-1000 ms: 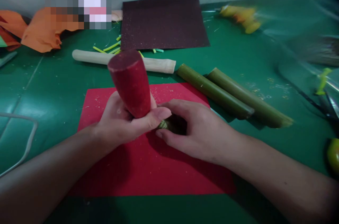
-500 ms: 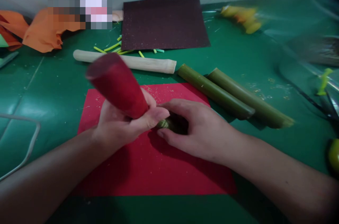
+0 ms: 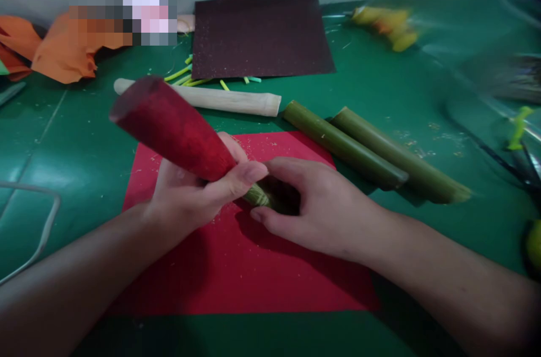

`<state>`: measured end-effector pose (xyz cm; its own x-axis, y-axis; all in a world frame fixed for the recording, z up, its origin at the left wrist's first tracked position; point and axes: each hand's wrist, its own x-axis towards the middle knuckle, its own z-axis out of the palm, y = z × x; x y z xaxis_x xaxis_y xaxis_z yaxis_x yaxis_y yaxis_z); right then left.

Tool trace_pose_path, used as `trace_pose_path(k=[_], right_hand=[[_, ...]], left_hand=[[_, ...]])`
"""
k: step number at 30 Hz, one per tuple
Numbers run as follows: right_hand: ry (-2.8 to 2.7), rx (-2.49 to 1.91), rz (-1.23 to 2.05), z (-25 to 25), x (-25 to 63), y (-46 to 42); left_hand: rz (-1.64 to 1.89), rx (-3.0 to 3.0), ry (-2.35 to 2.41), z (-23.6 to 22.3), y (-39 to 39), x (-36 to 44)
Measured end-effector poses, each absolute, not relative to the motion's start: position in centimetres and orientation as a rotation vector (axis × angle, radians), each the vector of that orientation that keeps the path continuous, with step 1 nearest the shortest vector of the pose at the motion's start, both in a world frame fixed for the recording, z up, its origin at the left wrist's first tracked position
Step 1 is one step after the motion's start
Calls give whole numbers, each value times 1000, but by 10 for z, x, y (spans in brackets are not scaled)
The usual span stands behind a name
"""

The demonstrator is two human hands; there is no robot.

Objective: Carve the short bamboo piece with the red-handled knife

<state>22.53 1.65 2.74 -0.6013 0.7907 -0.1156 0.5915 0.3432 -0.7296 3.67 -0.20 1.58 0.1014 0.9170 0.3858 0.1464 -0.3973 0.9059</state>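
Observation:
My left hand (image 3: 198, 188) is closed around the narrow end of a red tapered cylinder (image 3: 169, 126), its wide flat end tilted up and to the left. Just below the left thumb, a short green piece with pale bands (image 3: 257, 196) shows between the hands. Whether it joins the red cylinder is hidden by my fingers. My right hand (image 3: 321, 208) curls around the green piece, thumb below and fingers above, its inside in dark shadow. Both hands are over a red sheet (image 3: 253, 278) with fine shavings on it.
Two green bamboo tubes (image 3: 346, 146) lie right of the sheet. Behind are a pale bamboo stick (image 3: 236, 101), yellow-green strips (image 3: 180, 72) and a dark sheet (image 3: 262, 33). Crumpled orange paper (image 3: 63, 47) lies at the back left. A blurred yellow object (image 3: 386, 25) is at the back right.
The red cylinder has tipped over to the left in my left hand, from nearly upright to a strong slant. More of the green banded piece shows. My right hand has hardly moved.

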Motion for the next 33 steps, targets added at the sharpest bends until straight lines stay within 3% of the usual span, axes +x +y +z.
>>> trace_pose_path(k=[13,24,33], right_hand=[[-2322,-1203,1151,26,224,17],[-2616,-921,648,35,231,22],[-2305,-874,808,32,229,24]], left_hand=[[1312,1691,1061,17,-3,38],[1590,1564,1240,15,-5,35],[1564,1544,1141,9,-6,35]])
